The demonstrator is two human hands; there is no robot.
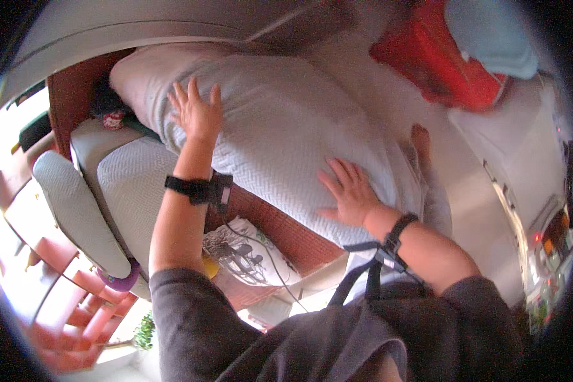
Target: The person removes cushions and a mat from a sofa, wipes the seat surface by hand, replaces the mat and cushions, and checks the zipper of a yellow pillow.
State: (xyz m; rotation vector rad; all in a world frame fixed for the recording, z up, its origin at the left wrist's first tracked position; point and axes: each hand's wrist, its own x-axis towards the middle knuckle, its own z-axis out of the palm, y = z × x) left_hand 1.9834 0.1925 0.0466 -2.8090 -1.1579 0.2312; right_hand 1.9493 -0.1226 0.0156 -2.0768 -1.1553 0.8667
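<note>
A pale cloth cover with a zigzag weave is spread over a long, low seat or cushion in front of me. My left hand rests near its far left side, palm down with fingers apart. Closer to me and further right, my right hand lies flat on the same cover, fingers spread. Neither hand grips anything. Soft wrinkles run across the cloth around the left hand. What lies under the cover is hidden.
Grey textured cushions stand at the left. A printed white pillow lies on the reddish-brown surface below the cover. A thin cable hangs from my left wristband. Red cloth is at upper right; a bare foot shows beyond the cover.
</note>
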